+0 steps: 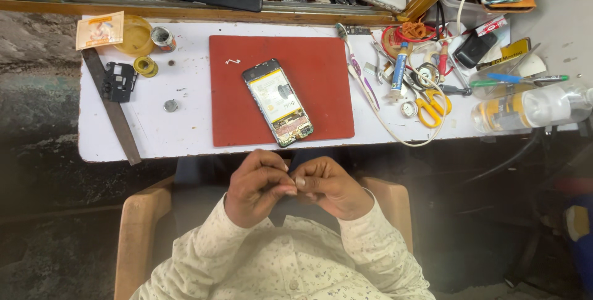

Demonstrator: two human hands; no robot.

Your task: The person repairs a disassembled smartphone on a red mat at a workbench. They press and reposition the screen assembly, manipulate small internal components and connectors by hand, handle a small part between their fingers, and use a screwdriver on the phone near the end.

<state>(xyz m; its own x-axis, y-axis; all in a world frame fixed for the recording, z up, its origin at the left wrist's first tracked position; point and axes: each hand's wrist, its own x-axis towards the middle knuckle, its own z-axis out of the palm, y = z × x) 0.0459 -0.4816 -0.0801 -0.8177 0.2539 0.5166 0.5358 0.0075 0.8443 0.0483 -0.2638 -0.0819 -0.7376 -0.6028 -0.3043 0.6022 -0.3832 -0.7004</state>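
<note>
The left hand (258, 187) and right hand (330, 187) were pressed fingertip to fingertip low in the frame; anything pinched could not be told. Above, an opened phone (278, 102) lay on a red mat (321, 71). A bottle (534, 107) lay at the table (185, 127) right edge.

both hands (295, 185) pinched together, fingertips touching

Head view, straight down (close) over worktable (185, 133)
</note>
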